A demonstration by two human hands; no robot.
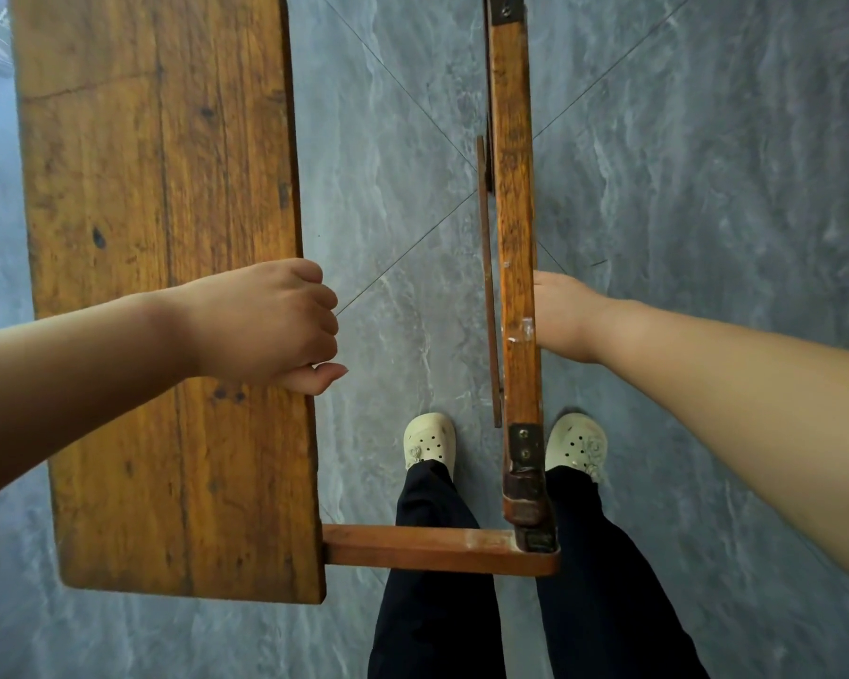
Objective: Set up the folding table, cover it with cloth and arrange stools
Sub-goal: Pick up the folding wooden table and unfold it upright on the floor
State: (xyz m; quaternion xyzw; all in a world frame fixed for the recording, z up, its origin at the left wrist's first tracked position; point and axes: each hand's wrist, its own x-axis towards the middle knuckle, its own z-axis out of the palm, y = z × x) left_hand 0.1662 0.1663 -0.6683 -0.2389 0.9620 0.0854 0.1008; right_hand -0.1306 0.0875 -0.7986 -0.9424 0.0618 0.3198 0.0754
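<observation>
I look straight down at a wooden folding table, partly unfolded. Its left leaf (pixel 158 188) lies flat, a broad worn plank surface. My left hand (pixel 275 325) curls over that leaf's right edge, fingers hooked underneath. The right leaf (pixel 513 188) stands on edge, so only its narrow side and metal hinge plates show. My right hand (pixel 567 316) presses against the far side of this upright leaf, its fingers hidden behind the wood. A wooden support rail (pixel 437 548) runs between the two leaves at the near end.
Grey marble-patterned floor tiles (pixel 707 188) spread all around. My legs in dark trousers and my cream clogs (pixel 430 441) stand in the gap between the leaves, behind the rail. A thin dark strip (pixel 488 286) hangs beside the upright leaf.
</observation>
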